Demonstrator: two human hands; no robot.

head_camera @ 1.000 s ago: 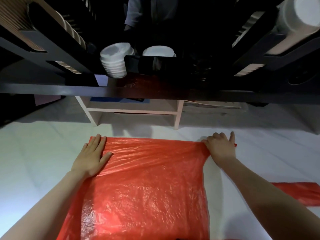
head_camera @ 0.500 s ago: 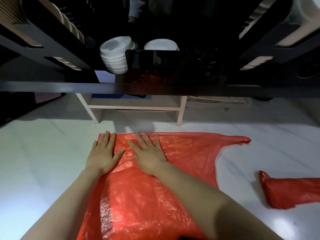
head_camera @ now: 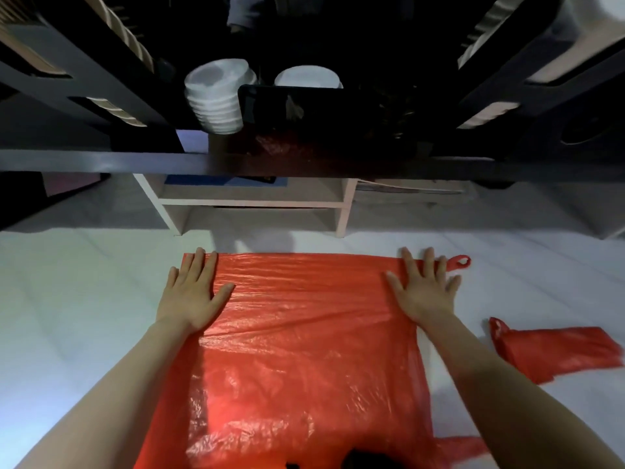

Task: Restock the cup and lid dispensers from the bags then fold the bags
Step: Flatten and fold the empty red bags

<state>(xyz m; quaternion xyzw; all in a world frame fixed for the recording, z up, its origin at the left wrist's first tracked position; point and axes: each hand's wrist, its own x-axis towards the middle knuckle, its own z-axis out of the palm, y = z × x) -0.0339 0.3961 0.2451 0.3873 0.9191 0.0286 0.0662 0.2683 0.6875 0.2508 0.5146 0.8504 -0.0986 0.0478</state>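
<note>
Both far corners of the thin, crinkled red plastic bag (head_camera: 304,350) were pinned under flat, straight-fingered palms, left hand (head_camera: 191,296) and right hand (head_camera: 424,292) equally near, its length stretched back between the forearms.

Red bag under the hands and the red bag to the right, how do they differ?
The big bag lies spread flat; the small bag is gathered into a narrow strip. The left hand and right hand press flat on the big bag; nothing touches the small bag. Both are thin red plastic on the white surface.
</note>
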